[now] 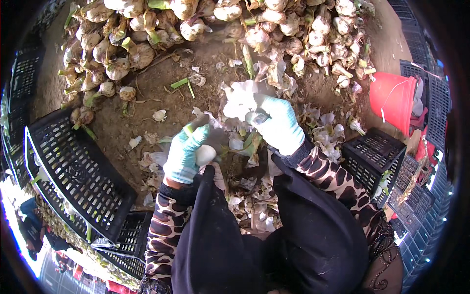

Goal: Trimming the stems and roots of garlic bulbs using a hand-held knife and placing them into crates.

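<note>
My left hand (186, 154), in a pale teal knit glove, is closed around a garlic bulb. The smooth white bulb (205, 155) shows below the fingers, and a piece of green stem (189, 128) sticks out by the thumb. To the right and farther forward, my right hand (277, 123) wears a matching glove and pinches papery white garlic skin (238, 97). Strong light washes out that skin and part of the glove. A small dark rounded shape at the right fingertips is too unclear to name. Loose skins (253, 147) lie on the soil beneath both hands.
Unpeeled garlic bulbs (141, 55) form a wide heap ahead. A black plastic crate (80, 172) stands at left, another (374, 150) at right. Beyond the right one is a red bucket (391, 101) with a wire handle. People (33, 228) appear at the far lower left.
</note>
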A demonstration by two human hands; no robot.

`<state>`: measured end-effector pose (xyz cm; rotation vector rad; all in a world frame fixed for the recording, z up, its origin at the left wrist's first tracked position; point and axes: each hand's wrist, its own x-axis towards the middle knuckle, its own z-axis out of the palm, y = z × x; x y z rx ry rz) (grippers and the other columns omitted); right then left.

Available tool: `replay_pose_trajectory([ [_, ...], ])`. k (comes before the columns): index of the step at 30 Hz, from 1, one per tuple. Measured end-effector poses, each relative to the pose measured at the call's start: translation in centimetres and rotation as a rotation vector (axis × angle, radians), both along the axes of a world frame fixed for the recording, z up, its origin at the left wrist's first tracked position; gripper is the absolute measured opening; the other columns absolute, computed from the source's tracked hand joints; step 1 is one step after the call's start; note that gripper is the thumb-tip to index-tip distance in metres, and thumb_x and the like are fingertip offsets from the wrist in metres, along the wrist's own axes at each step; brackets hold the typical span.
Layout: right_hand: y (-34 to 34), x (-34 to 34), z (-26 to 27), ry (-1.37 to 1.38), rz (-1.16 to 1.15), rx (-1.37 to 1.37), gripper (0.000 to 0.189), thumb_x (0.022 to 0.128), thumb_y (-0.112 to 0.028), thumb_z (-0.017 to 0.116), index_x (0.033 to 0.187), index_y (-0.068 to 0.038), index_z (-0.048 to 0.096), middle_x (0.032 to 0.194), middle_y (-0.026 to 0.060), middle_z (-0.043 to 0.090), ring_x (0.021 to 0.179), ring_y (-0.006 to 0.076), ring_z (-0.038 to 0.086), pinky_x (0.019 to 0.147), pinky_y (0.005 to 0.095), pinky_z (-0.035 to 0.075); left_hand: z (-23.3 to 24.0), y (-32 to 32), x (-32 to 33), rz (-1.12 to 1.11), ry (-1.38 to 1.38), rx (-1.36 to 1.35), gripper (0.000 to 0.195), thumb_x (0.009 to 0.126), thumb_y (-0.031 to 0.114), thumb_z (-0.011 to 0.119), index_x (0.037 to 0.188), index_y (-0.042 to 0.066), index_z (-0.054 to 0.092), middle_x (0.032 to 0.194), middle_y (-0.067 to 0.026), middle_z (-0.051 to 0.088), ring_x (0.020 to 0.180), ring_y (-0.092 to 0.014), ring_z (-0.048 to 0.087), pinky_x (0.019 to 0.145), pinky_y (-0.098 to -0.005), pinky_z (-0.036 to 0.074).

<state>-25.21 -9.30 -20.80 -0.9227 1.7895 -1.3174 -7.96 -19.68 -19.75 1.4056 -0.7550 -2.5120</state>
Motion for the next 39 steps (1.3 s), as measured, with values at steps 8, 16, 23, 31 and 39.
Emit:
replay_pose_trajectory([
  [8,-1.0,0.8,3.5,0.080,0.427,-0.065,0.017,0.074,-0.010,0.055,0.088,-0.002,0.059,0.073,0.0139,0.058,0.067,0.0313,0.057,0.060,0.0345,0.046,-0.9,-0.1,-0.8,0.046,0.195,0.184,0.030,0.081,0.017,0.055,0.103,-0.002,0.053,0.089,-0.0083,0.059,0.079,-0.014,0.056,0.066,-0.0239,0.046],
  [16,1.6,-2.5,-0.6,-0.142,-0.079,0.259,0.024,0.070,0.000,0.057,0.094,0.000,0.058,0.076,0.0086,0.061,0.068,0.0134,0.057,0.063,0.0250,0.045,-0.1,-0.2,-0.5,-0.024,0.492,0.183,0.055,0.069,0.033,0.067,0.106,-0.004,0.048,0.091,-0.0102,0.057,0.071,-0.017,0.057,0.067,-0.0269,0.048],
  [23,-1.0,-1.9,3.7,-0.096,0.297,0.056,0.033,0.074,-0.007,0.056,0.105,0.003,0.051,0.091,0.0157,0.058,0.081,0.0220,0.058,0.072,0.0290,0.046,-0.8,-0.7,0.1,-0.051,0.421,0.113,0.072,0.062,0.028,0.074,0.116,-0.005,0.039,0.110,-0.0159,0.052,0.097,-0.022,0.053,0.084,-0.0311,0.043],
  [31,-1.2,0.6,2.5,-0.008,0.257,0.035,0.010,0.066,-0.006,0.057,0.070,0.000,0.049,0.067,0.0147,0.052,0.063,0.0247,0.052,0.058,0.0332,0.041,0.7,-0.2,-1.6,-0.112,0.266,0.009,0.054,0.066,0.011,0.070,0.113,0.000,0.043,0.085,-0.0079,0.057,0.043,-0.005,0.040,0.037,-0.0166,0.029],
  [39,-2.1,-0.3,2.6,-1.252,-0.655,0.002,0.014,0.072,0.004,0.043,0.077,-0.005,0.052,0.074,0.0044,0.055,0.067,0.0174,0.054,0.061,0.0291,0.045,0.5,0.1,0.3,-0.029,0.472,0.188,0.059,0.058,0.018,0.075,0.107,-0.003,0.049,0.079,-0.0090,0.058,0.061,-0.013,0.055,0.050,-0.0195,0.044],
])
